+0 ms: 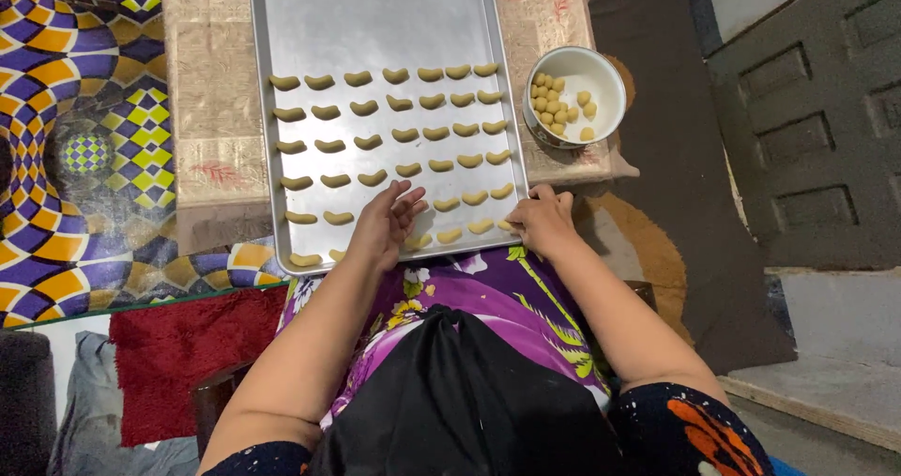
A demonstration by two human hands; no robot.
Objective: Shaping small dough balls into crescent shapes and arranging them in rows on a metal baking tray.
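Your left hand (385,224) lies flat and open, fingers spread, gripping nothing, on the near part of the metal baking tray (375,16). Your right hand (540,218) rests at the tray's near right corner, fingers curled on a dough piece (507,224); its grip cannot be told for certain. Rows of crescent dough pieces (404,134) fill the tray. A white bowl (601,77) of dough balls stands just right of it on the table (211,110).

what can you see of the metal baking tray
The baking tray is a rectangular, dull silver metal sheet with a low raised rim, lying flat on a patterned low surface. Rows of small curved dough pieces fill its near half; the far half is bare. The left hand rests on it, and the right hand touches its near right corner.
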